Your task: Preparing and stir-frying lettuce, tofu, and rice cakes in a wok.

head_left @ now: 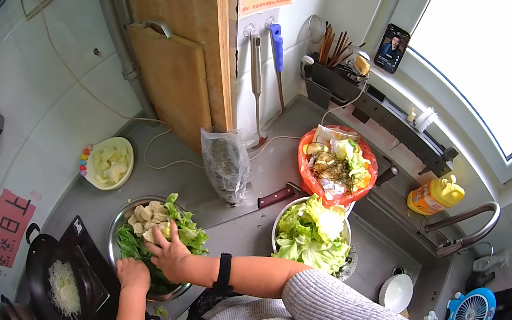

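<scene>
A stainless steel bowl holds leafy greens, lettuce and pale beige cut pieces of food. My right hand reaches across the bowl, its spread fingers resting on the greens and touching the beige pieces. At the bowl's near left side, my left hand touches the dark greens; its fingertips are partly hidden, so a grip cannot be made out. To the left, a black pan contains a pale heap of thin noodle-like strands.
More lettuce fills another bowl beside a red-bagged scrap container. A knife lies behind it, near a plastic bag with dark contents. A dish of pale chunks stands back left. The sink holds a white bowl.
</scene>
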